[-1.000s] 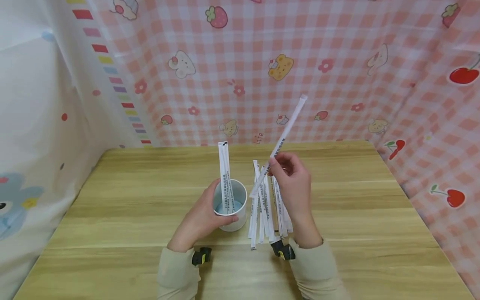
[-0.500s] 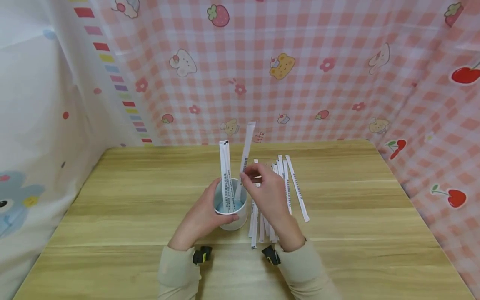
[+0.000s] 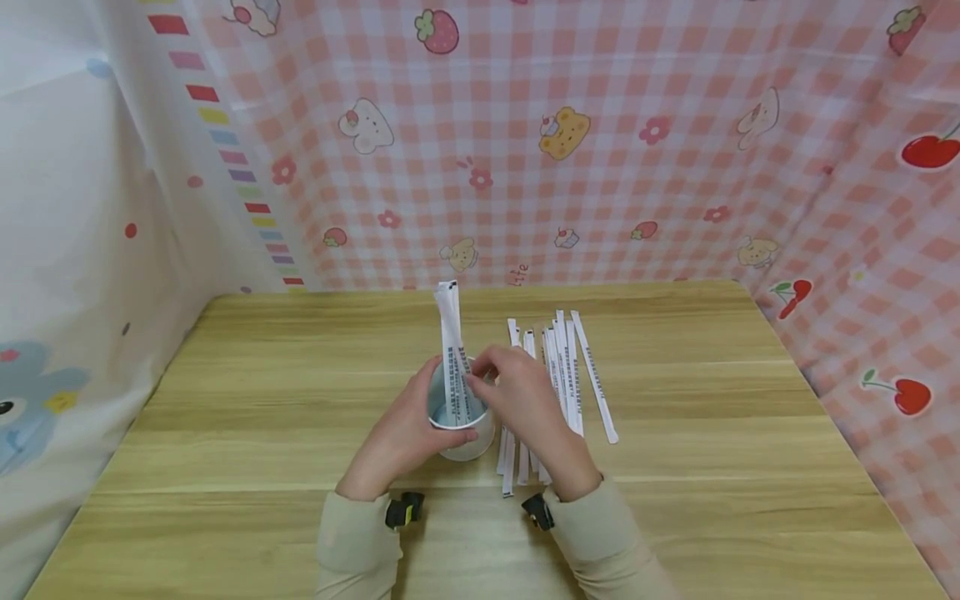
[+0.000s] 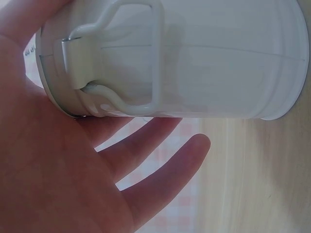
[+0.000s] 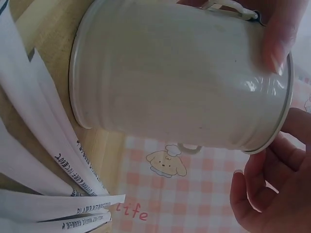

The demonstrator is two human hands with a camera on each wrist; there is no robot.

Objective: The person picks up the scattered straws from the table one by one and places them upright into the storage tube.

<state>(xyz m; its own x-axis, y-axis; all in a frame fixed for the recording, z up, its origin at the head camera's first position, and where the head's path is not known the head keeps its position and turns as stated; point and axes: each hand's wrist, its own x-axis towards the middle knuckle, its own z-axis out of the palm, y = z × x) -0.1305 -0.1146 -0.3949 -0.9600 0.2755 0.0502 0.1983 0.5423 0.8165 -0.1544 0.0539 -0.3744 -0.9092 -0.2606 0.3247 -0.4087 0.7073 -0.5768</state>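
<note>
A small white metal bucket [image 3: 480, 437] with side handles [image 4: 156, 58] stands on the table, tipped little if at all. My left hand [image 3: 405, 429] holds it near the rim, thumb across the near side and fingers round the far left. Several paper-wrapped straws [image 3: 449, 329] stand upright inside, leaning together at the left. At the right of the rim, my right hand [image 3: 525, 396] pinches one of these straws low down; its fingertips partly hide it. Beneath and beyond the right hand lies a loose pile of wrapped straws [image 3: 572, 375], also visible in the right wrist view.
The wooden table [image 3: 712, 450] extends to both sides and toward the front. A pink checked cloth [image 3: 480, 142] hangs behind its back edge, and a pale printed cloth [image 3: 67, 208] hangs at the left. One wrapped straw [image 3: 595, 379] lies apart at the pile's right.
My right hand has carried a wrapped straw left from above the pile and lowered it into the bucket, where it now leans against the others. My left hand has kept its hold.
</note>
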